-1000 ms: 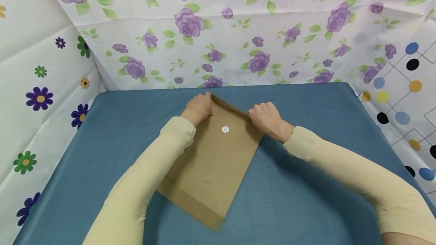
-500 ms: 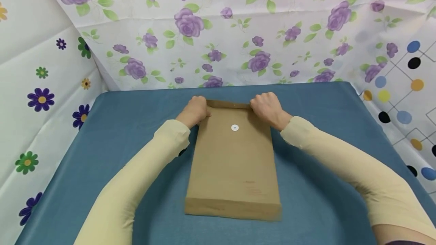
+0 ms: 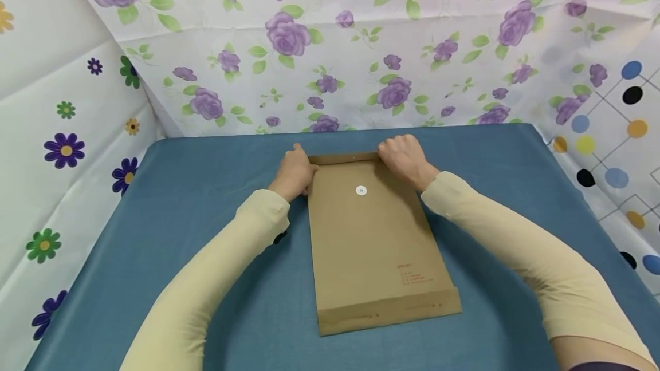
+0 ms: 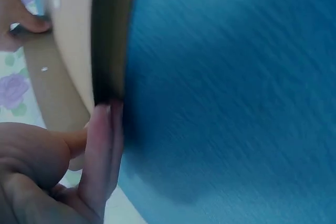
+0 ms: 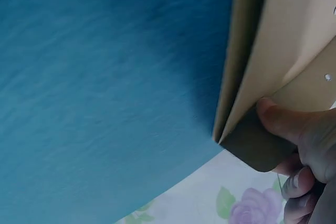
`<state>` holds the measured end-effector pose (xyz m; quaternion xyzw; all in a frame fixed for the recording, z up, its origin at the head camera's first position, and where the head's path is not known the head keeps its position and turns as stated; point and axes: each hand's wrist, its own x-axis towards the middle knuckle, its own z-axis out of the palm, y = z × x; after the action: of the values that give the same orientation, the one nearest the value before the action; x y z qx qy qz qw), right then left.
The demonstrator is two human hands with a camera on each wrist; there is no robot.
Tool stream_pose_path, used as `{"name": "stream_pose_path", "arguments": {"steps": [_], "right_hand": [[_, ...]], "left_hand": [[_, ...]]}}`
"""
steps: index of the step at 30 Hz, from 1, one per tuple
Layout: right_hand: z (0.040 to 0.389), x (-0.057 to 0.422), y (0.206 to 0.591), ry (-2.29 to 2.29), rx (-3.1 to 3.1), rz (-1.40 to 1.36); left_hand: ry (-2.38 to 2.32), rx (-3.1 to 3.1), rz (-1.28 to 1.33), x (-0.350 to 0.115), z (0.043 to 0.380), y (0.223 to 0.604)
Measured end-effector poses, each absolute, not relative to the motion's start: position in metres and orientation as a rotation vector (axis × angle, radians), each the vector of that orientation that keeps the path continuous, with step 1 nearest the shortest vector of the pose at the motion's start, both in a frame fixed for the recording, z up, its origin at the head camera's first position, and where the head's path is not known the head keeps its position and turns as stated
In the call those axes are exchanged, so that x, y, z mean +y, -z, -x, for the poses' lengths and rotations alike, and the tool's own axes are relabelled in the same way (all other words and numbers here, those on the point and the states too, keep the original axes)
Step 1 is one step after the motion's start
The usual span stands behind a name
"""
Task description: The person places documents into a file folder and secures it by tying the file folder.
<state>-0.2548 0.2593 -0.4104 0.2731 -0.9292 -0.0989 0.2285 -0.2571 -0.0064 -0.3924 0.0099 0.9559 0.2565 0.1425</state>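
Note:
A brown kraft paper document envelope (image 3: 371,233) slants toward me over the blue cloth, its far end held up by both hands. It bears a white round button (image 3: 361,190) near the far end and red print at the lower right. At its far left corner my left hand (image 3: 295,172) pinches the side between thumb and fingers, seen close in the left wrist view. My right hand (image 3: 404,159) grips the far right corner; in the right wrist view its thumb (image 5: 283,124) presses on the flap (image 5: 254,142), fingers curled behind. The gusseted side folds show there.
Blue cloth (image 3: 180,228) covers the table around the envelope. A white sheet with purple roses (image 3: 289,36) hangs behind the far edge. Patterned sheets stand at the left (image 3: 64,150) and right (image 3: 616,179) sides.
The envelope's near end has swung from lower left to the right, past straight, leaving it tilted the other way. Both hands keep hold of the far corners, with the left shifting slightly.

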Motion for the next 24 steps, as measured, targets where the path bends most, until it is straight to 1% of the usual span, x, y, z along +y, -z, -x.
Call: {"name": "stream_pose_path", "arguments": {"steps": [4,8,11,17,21,24], "right_hand": [[0.253,0.265,0.410,0.240,-2.566,-0.732],[0.248,0.270,0.402,0.244,-2.649,-0.688],[0.242,0.278,0.391,0.236,-2.702,-0.703],[0.231,0.299,0.379,0.164,-2.611,-0.975],[0.222,0.305,0.377,0.189,-2.543,-1.146],[0.216,0.303,0.379,0.254,-2.577,-1.224]], "left_hand": [[-0.447,2.950,-0.247,-0.006,0.256,0.398],[-0.266,3.027,-0.327,-0.001,0.257,0.398],[-0.112,3.049,-0.419,0.005,0.256,0.397],[0.106,3.027,-0.647,0.013,0.255,0.396],[0.069,2.968,-0.778,0.018,0.252,0.397],[0.024,2.922,-0.833,0.023,0.248,0.400]]}}
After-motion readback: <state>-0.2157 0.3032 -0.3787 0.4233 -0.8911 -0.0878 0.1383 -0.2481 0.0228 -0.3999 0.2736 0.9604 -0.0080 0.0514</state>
